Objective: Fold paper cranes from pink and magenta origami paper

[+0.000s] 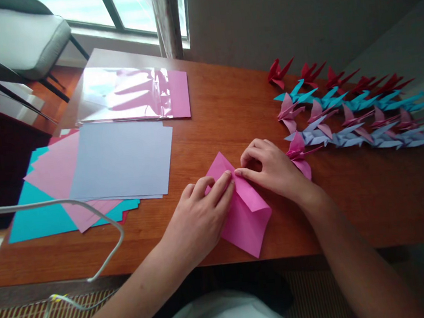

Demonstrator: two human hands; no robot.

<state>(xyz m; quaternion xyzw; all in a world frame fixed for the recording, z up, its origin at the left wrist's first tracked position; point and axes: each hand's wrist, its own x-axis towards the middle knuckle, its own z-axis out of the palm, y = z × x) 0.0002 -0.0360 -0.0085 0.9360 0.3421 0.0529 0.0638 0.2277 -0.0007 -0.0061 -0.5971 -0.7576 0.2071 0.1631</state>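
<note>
A bright pink sheet of origami paper (245, 231) lies as a diamond near the table's front edge, with creases across it and one flap folded over on its right side. My left hand (199, 214) rests over its left part, fingers closed and fingertips pressing the paper near the flap's upper end. From the right, my right hand (276, 169) pinches the flap's top edge between thumb and curled fingers, and the two hands' fingertips nearly meet. A bright pink paper crane (296, 143) stands just behind my right wrist, which partly hides it.
Rows of folded cranes, red (307, 72), turquoise (329, 98), dusty pink (317, 111) and pale lavender (347, 136), stand at the right. Left are fanned paper sheets (120, 159) and a plastic-wrapped paper pack (179, 94). A white cable (104, 217) arches over the table's left front.
</note>
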